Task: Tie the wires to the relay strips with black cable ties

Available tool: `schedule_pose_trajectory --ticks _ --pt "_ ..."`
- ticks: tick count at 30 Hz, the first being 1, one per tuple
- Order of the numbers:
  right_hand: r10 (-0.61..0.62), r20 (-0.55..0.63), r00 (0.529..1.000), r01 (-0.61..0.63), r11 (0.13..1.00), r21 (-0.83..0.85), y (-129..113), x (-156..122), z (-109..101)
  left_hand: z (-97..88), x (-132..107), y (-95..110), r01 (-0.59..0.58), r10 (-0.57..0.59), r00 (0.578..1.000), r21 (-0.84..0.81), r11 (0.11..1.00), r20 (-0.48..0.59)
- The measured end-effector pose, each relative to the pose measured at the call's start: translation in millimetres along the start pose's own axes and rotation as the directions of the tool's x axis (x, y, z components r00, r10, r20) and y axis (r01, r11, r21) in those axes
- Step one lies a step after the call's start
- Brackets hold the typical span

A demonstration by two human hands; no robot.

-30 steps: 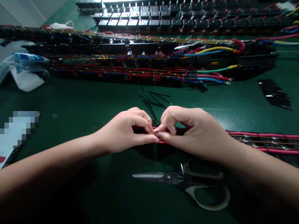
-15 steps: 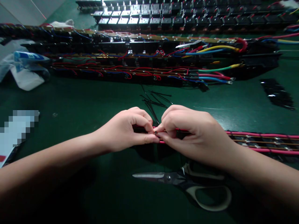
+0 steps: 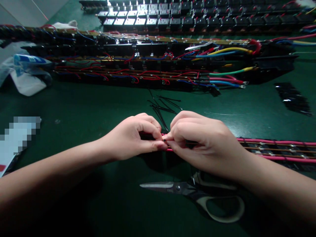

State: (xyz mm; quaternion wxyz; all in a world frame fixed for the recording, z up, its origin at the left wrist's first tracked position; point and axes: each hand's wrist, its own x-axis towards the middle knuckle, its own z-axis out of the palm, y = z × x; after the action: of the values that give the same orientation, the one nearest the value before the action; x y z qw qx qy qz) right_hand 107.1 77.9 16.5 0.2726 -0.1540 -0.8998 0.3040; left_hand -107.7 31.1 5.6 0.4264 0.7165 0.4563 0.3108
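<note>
My left hand (image 3: 138,136) and my right hand (image 3: 202,138) meet fingertip to fingertip over a long black strip with red wires (image 3: 278,150). Between the pinched thumbs and forefingers shows a tiny dark end of what looks like a black cable tie (image 3: 164,140); most of it is covered by the fingers. Both hands are closed on it. Just beyond them, several loose black cable ties (image 3: 165,107) lie on the green table. Scissors (image 3: 177,188) with pale-rimmed handles rest in front of the strip, blades pointing left.
Behind the hands lie several wired black strips (image 3: 148,77) with coloured leads. More black strips (image 3: 153,22) fill the back. A bundle of black ties (image 3: 292,98) is at the right. A plastic bag (image 3: 29,80) and a blurred-out pale object (image 3: 21,138) are on the left.
Almost nothing differs. Both hands keep their pinch at the same spot, with only a very slight shift of the right hand and the view.
</note>
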Motion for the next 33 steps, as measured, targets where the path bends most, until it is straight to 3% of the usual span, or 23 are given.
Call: schedule_pose_trajectory --ticks 17,33 --pt "0.052 0.021 0.998 -0.052 0.998 -0.037 0.1 -1.3 0.5 1.8 -2.1 -2.3 -0.077 0.078 0.997 0.095 0.992 -0.013" --pt "-0.010 0.039 0.999 0.012 0.998 -0.067 0.4 -1.2 2.1 1.2 -1.2 2.0 -0.012 0.015 0.999 0.070 0.997 -0.034"
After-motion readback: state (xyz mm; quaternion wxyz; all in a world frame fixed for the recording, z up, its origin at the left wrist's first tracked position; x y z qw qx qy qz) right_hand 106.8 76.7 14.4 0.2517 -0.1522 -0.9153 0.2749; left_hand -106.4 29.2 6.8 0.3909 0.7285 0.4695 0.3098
